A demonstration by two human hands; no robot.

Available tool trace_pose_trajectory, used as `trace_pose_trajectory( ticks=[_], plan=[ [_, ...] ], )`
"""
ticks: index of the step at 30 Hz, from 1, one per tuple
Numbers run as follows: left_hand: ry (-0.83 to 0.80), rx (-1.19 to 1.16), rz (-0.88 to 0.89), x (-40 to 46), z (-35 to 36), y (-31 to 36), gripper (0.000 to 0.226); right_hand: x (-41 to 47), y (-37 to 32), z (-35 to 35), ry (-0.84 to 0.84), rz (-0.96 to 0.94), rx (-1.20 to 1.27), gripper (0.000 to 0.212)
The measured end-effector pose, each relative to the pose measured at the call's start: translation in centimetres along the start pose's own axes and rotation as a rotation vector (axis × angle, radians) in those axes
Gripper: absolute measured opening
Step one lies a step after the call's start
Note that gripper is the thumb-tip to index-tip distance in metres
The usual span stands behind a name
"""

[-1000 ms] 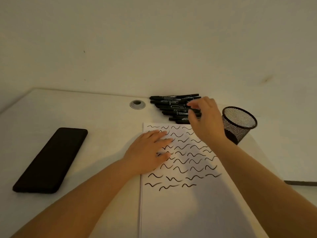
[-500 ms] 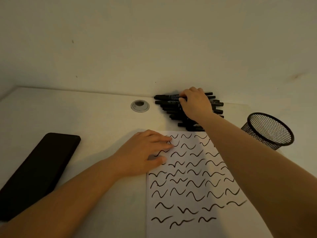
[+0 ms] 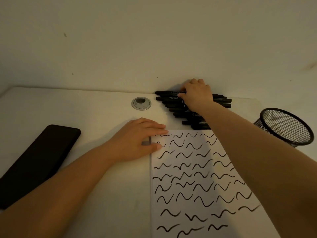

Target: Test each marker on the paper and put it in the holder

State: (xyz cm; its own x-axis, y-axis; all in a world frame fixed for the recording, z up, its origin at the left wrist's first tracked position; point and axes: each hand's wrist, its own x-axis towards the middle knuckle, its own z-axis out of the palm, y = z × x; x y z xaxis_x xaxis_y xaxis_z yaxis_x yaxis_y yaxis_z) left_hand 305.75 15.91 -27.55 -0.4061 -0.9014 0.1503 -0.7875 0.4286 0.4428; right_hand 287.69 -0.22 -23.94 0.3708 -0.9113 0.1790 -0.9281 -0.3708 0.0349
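- Markers (image 3: 173,102): black, capped, stacked in a pile at the far edge of the desk (image 3: 85,117), against the wall (image 3: 154,40).
- Right hand (image 3: 197,97): lies over the pile, fingers curled at the farthest marker; whether it has one pinched cannot be told.
- Left hand (image 3: 137,141): flat, fingers spread, pressing the paper's (image 3: 197,186) far-left corner.
- Handling, judged: markers light, rigid, smooth, liable to roll; take one mid-barrel.
- Holder (image 3: 285,127): mesh, right of the paper, no marker seen inside.
- Surface: pale, smooth, dimly lit; phone (image 3: 39,160) well left.
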Motion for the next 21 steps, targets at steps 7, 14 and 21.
trace_pose_trajectory(
  ticks=[7, 14, 21],
  plan=[
    [0.035, -0.004, -0.011, -0.1, 0.2, -0.4, 0.043, -0.3, -0.6, -0.1, -0.008, -0.001, 0.105, 0.032],
    [0.143, -0.054, -0.138, -0.3, 0.5, -0.1, 0.035, -3.0, -1.6, -1.6, 0.250, -0.043, 0.230, 0.027],
    [0.623, -0.316, -0.398, -1.7, -0.7, 3.6, 0.047, -12.0, -2.3, -4.0, 0.255, -0.115, 0.431, 0.027]
  ],
)
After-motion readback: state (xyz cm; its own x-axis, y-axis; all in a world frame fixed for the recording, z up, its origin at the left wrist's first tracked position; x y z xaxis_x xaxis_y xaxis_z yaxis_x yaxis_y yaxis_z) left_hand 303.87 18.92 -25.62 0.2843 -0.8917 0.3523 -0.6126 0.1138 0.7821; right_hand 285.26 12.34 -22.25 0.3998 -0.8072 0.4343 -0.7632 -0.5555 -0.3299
